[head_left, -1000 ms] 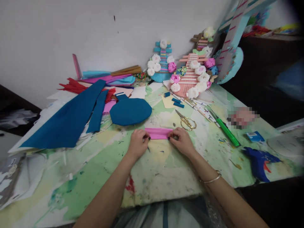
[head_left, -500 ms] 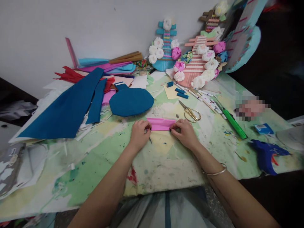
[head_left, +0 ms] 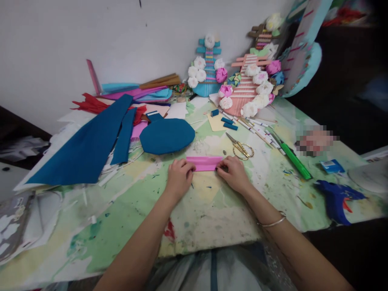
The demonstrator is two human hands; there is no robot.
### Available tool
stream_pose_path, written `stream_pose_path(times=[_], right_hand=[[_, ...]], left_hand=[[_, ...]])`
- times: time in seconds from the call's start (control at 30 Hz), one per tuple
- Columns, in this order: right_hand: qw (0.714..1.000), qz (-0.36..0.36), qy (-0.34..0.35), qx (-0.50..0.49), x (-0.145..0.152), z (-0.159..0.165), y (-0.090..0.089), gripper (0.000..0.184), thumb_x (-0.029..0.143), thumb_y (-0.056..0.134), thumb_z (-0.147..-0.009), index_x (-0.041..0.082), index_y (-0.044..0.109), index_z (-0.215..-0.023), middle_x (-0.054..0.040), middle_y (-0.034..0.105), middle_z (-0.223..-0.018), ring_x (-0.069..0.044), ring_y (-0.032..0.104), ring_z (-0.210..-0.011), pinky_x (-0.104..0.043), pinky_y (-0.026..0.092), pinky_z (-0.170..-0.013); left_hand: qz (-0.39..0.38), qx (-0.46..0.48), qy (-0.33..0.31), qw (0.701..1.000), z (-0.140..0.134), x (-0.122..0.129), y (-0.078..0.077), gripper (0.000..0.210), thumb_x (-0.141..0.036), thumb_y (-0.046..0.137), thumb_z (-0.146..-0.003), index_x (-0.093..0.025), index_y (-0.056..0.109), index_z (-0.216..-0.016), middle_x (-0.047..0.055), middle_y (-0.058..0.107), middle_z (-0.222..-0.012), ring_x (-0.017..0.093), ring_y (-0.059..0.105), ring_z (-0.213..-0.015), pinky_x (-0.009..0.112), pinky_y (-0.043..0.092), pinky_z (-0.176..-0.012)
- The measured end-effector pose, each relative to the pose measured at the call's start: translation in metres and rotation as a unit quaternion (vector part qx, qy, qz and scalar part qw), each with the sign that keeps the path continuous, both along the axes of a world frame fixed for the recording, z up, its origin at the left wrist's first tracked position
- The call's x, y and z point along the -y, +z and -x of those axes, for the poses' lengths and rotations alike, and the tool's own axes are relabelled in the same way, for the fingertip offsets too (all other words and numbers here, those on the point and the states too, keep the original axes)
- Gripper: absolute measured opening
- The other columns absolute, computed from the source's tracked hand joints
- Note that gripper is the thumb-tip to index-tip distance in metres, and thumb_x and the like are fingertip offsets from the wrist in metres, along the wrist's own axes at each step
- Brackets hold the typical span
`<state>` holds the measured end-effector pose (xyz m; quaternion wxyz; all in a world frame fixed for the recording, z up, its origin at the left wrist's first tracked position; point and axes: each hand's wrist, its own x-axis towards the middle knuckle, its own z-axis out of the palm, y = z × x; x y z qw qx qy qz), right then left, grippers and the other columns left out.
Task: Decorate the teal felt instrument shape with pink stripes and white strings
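Observation:
A folded strip of pink paper point(head_left: 206, 163) lies across the table in front of me. My left hand point(head_left: 179, 178) pinches its left end between thumb and fingers. At the right end, my right hand point(head_left: 233, 173) grips it the same way. A crease runs along the strip's length. Gold-handled scissors point(head_left: 241, 148) rest just beyond my right hand. Past my left hand lies a rounded dark blue piece point(head_left: 167, 136) with a short neck. Small dark blue blocks point(head_left: 229, 123) sit near a pale yellow paper point(head_left: 216, 122).
Large dark blue sheets point(head_left: 85, 141) and rolled coloured papers lie at the left. Flower-covered instrument models point(head_left: 207, 68) lean at the back wall. On the right are thin sticks point(head_left: 257, 131), a green cutter knife point(head_left: 295, 161), a blue card point(head_left: 332, 166) and a blue glue gun point(head_left: 339, 200).
The camera view has shifted slightly, so the whole scene sits a little lower. Both hands stay at the ends of the pink paper, whose lengthwise fold now looks straighter.

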<state>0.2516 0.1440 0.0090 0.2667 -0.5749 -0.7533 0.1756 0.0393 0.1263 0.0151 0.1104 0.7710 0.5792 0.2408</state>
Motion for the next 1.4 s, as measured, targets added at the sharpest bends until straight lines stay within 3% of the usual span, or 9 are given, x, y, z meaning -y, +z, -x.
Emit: stream_pose_path(times=[0.17,0.37,0.7,0.87,1.17,1.4], right_hand=[[1.000,-0.004,0.002,0.000,0.004,0.001,0.004,0.008,0.020,0.058,-0.075,0.018,0.063,-0.069,-0.0029,0.057,-0.072,-0.020,0.047,-0.079,-0.032,0.029,-0.072],[1.000,-0.008,-0.007,-0.018,0.003,0.000,0.005,0.004,0.017,0.061,-0.071,0.018,0.063,-0.067,-0.0027,0.058,-0.071,-0.019,0.048,-0.076,-0.031,0.031,-0.072],[0.998,-0.037,0.042,-0.026,0.008,-0.004,0.007,0.019,0.010,0.058,-0.074,0.022,0.071,-0.080,-0.0035,0.055,-0.076,-0.019,0.048,-0.080,-0.032,0.034,-0.074],[0.997,-0.047,0.048,-0.024,0.008,-0.004,0.006,0.014,0.014,0.062,-0.074,0.022,0.072,-0.079,-0.0040,0.055,-0.077,-0.019,0.047,-0.080,-0.033,0.035,-0.075],[0.999,-0.039,0.011,-0.033,0.001,0.002,-0.001,0.006,0.015,0.060,-0.072,0.018,0.064,-0.069,-0.0034,0.056,-0.074,-0.020,0.049,-0.079,-0.033,0.035,-0.076],[0.999,-0.038,0.000,-0.038,0.001,0.001,0.002,0.007,0.014,0.060,-0.072,0.018,0.062,-0.066,-0.0030,0.056,-0.073,-0.019,0.049,-0.078,-0.032,0.035,-0.075]], left_hand=[[-0.019,-0.028,-0.020,0.999,-0.001,0.003,0.005,0.011,-0.019,0.058,-0.076,-0.019,0.062,-0.086,0.006,0.060,-0.092,0.024,0.047,-0.093,0.036,0.034,-0.080],[0.009,-0.011,-0.020,1.000,0.001,-0.003,0.002,0.011,-0.018,0.052,-0.084,-0.020,0.063,-0.082,0.004,0.060,-0.088,0.021,0.048,-0.089,0.034,0.035,-0.078],[0.010,-0.060,0.030,0.998,-0.008,-0.004,-0.002,0.010,-0.017,0.050,-0.084,-0.018,0.058,-0.078,0.006,0.059,-0.087,0.023,0.047,-0.089,0.035,0.035,-0.076],[0.004,-0.066,0.050,0.997,-0.011,-0.004,-0.004,0.011,-0.015,0.047,-0.084,-0.018,0.056,-0.078,0.008,0.057,-0.089,0.024,0.046,-0.090,0.037,0.034,-0.076],[-0.002,-0.032,0.048,0.998,-0.008,-0.006,-0.005,0.005,-0.015,0.051,-0.082,-0.018,0.055,-0.083,0.005,0.058,-0.089,0.021,0.048,-0.089,0.034,0.036,-0.077],[-0.046,-0.063,0.023,0.997,-0.007,0.001,-0.002,0.010,-0.016,0.048,-0.085,-0.019,0.057,-0.082,0.005,0.061,-0.089,0.022,0.047,-0.087,0.035,0.035,-0.076]])
